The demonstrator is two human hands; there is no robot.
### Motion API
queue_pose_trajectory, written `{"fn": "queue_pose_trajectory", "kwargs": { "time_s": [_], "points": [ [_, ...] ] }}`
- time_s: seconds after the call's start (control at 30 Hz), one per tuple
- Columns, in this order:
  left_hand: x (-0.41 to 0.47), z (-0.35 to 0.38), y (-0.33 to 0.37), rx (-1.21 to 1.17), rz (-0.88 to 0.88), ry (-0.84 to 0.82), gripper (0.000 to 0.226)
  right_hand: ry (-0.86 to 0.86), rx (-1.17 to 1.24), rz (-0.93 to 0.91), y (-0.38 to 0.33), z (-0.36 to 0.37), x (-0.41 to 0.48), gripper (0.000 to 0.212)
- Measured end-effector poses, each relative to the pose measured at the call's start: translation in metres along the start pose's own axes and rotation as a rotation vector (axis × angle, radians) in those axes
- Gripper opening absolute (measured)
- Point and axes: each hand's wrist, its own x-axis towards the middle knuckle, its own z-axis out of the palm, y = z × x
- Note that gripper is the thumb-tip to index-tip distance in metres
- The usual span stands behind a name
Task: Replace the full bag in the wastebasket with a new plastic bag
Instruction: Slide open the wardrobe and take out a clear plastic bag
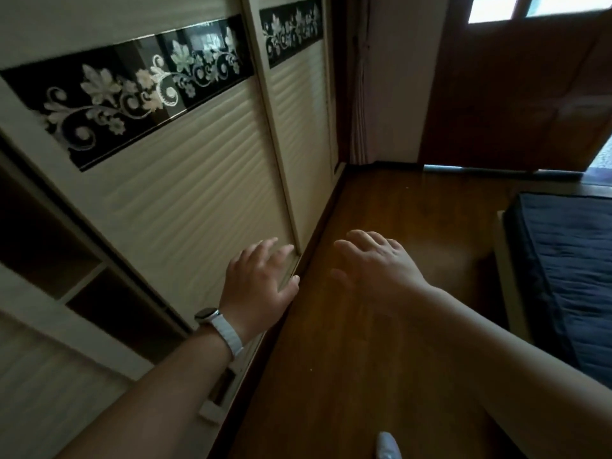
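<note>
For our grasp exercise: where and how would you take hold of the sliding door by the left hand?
Probably the door by its right edge, fingers hooked round from the floor side: it is flat and ribbed, no knob showing.

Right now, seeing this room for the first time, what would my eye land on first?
Two empty hands stretch out in the middle of the view: the left hand, with a white watch band at its wrist, and the right hand over the wooden floor. Next comes the black floral band running across the cream sliding doors on the left. A dark blue mattress sits at the right edge.
</note>
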Motion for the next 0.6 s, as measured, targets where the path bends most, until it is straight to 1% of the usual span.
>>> {"fn": "queue_pose_trajectory", "kwargs": {
  "time_s": [0.1,0.17,0.27,0.43,0.6],
  "points": [
    [0.057,0.012,0.02,-0.003,0.008,0.016,0.053,-0.008,-0.001,-0.013,0.048,-0.006,0.029,0.067],
    [0.091,0.019,0.031,0.017,0.021,0.048,0.052,-0.009,-0.02,-0.043,0.079,-0.01,0.048,0.065],
    [0.131,0.027,0.042,0.041,0.033,0.051,0.052,0.008,-0.04,-0.059,0.116,-0.016,0.077,0.063],
    [0.181,0.037,0.045,0.062,0.048,0.033,0.052,0.042,-0.03,-0.07,0.15,-0.018,0.121,0.06],
    [0.228,0.053,0.031,0.045,0.064,0.041,0.048,0.053,-0.024,-0.063,0.177,-0.014,0.172,0.062]
  ]
}}
